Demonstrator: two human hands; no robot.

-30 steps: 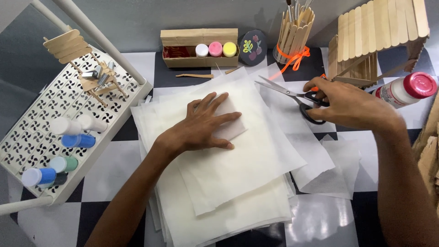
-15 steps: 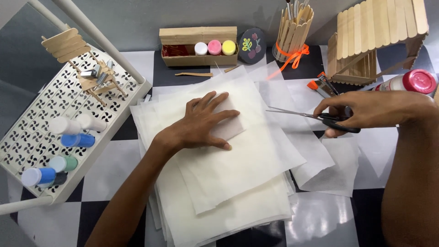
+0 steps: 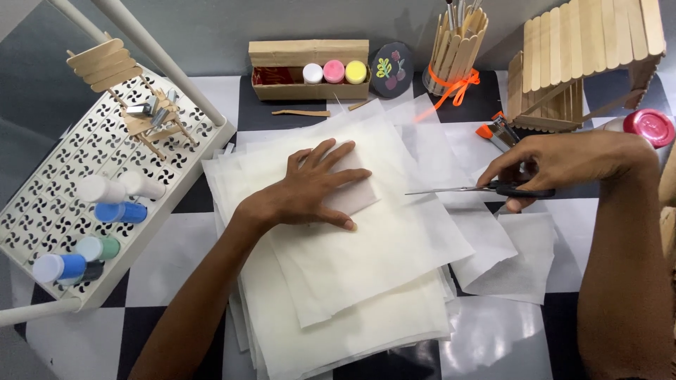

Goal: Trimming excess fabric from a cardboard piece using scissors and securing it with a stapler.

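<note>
Right hand (image 3: pixel 563 163), fingers closed through the handles of the scissors (image 3: pixel 486 189), has swung the blades down from the table's far side to point level at the paper stack (image 3: pixel 338 281), so a cut looks near; left hand (image 3: pixel 310 193) remains spread flat, clasping nothing, on a small folded sheet (image 3: pixel 355 193) atop the stack. Cardboard box (image 3: pixel 282 70) holds three paint pots (image 3: pixel 334 72); stick cup (image 3: pixel 454 60) holds brushes

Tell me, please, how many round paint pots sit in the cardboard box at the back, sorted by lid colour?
White paint pot: 1
Pink paint pot: 1
Yellow paint pot: 1
Total in the cardboard box: 3
</note>
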